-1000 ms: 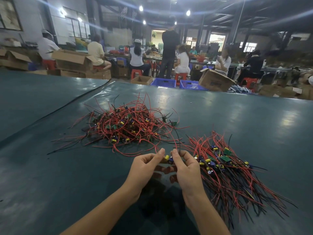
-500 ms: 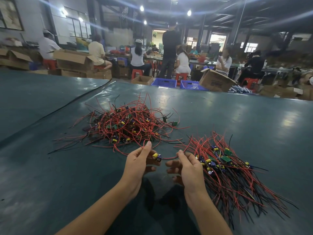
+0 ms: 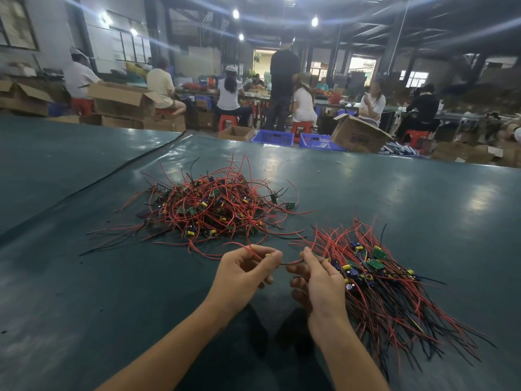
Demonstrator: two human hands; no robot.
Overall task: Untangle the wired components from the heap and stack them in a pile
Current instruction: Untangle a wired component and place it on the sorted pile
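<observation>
A tangled heap [image 3: 208, 210] of small green boards with red and black wires lies on the dark green table [image 3: 394, 193], left of centre. To the right spreads the sorted pile [image 3: 389, 280], its wires fanned toward me. Just above the table between them, my left hand [image 3: 242, 273] pinches one wired component [image 3: 267, 255] with a yellow part at its fingertips. My right hand [image 3: 318, 280] pinches that component's red and black wires a short way to the right. A red wire loops from my left hand back toward the heap.
The table's far edge runs across the middle of the view, and a seam [image 3: 118, 170] crosses the cover at left. Beyond it are cardboard boxes [image 3: 358, 134], blue crates [image 3: 273, 136], red stools and several seated people, with one person standing.
My hands, close together on the component a second ago, have drawn apart. The left hand now holds the component and the right hand has slid out along its wires.
</observation>
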